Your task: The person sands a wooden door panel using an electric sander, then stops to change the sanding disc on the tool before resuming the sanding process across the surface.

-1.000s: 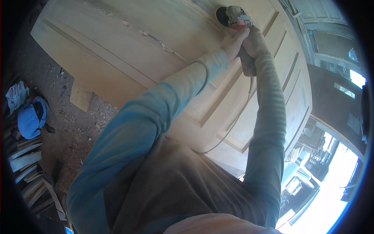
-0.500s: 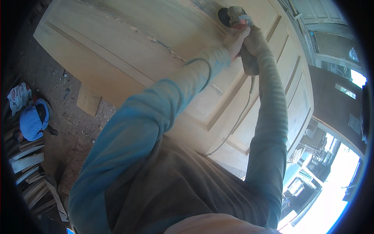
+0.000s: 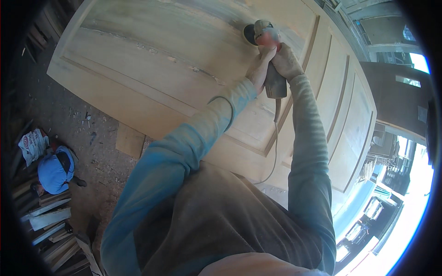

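Both of my hands are closed around a dusty angle grinder (image 3: pixel 276 84) with a round, dark-rimmed disc (image 3: pixel 249 34) at its head. My left hand (image 3: pixel 260 65) wraps the body from the left, just behind the head. On the other side my right hand (image 3: pixel 286 62) grips it, and the fingers of the two hands meet. The disc is at the surface of a large pale wooden panelled door (image 3: pixel 152 87); whether it touches cannot be made out. From the tool's rear end a cord (image 3: pixel 276 152) hangs down across the door.
Wood strips (image 3: pixel 50 218) are piled at the lower left beside a blue bundle (image 3: pixel 55 172) and a white printed sack (image 3: pixel 33 146). Debris litters the brown floor (image 3: pixel 87 133). A flat board (image 3: pixel 130 140) lies by the door's near edge. Bright daylight enters at the right.
Hands and grinder have shifted left and slightly down in the picture. The whole view has also moved, with the door and the floor things now lower and farther right.
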Demonstrator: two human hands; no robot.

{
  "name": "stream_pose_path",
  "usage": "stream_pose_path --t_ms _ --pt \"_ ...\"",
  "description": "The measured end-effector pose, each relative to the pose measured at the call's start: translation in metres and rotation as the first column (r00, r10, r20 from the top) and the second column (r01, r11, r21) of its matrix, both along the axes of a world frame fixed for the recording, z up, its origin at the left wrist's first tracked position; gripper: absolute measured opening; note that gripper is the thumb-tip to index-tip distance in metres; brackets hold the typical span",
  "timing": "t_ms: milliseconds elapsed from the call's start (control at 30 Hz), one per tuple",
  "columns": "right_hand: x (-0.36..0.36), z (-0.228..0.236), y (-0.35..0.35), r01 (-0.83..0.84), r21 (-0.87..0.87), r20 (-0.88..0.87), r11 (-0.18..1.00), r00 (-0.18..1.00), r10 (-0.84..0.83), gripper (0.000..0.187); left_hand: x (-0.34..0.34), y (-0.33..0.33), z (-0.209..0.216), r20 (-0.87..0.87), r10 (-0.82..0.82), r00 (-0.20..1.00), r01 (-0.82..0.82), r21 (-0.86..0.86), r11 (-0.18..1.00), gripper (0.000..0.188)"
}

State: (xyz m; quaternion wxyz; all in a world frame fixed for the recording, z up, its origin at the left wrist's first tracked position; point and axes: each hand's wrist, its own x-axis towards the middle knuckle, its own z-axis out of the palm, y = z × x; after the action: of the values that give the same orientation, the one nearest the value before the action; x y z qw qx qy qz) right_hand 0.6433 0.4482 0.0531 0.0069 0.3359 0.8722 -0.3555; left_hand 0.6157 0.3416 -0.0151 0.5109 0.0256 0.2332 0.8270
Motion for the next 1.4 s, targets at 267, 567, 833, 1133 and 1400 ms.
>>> stream_pose_path --t_ms 267,567,833,1133,1400 --pt "-0.065 -0.002 -0.123 0.004 -0.116 -0.042 0.993 0.999 -0.009 0.072 -0.097 -0.112 0.006 -0.141 0.012 0.990 -0.037 -0.176 0.984 0.040" --pt "-0.041 -0.005 -0.107 0.155 -0.075 0.024 0.985 0.988 -0.154 0.073 -0.076 -0.089 0.006 -0.155 -0.135 0.979 0.097 -0.230 0.968 0.048" --pt "0.021 -0.020 -0.070 0.258 -0.037 0.004 0.966 0.966 -0.258 0.069 -0.025 -0.048 -0.004 -0.124 -0.321 0.939 0.300 -0.159 0.941 0.048" --pt "0.080 -0.012 -0.059 0.422 -0.076 -0.168 0.904 0.888 -0.429 0.050 0.030 0.002 -0.021 -0.233 -0.436 0.869 0.398 -0.191 0.897 0.059" --pt "-0.068 -0.023 -0.113 0.153 -0.065 -0.146 0.986 0.976 -0.161 0.055 -0.103 -0.099 0.003 -0.122 -0.209 0.970 0.185 -0.184 0.965 0.048"
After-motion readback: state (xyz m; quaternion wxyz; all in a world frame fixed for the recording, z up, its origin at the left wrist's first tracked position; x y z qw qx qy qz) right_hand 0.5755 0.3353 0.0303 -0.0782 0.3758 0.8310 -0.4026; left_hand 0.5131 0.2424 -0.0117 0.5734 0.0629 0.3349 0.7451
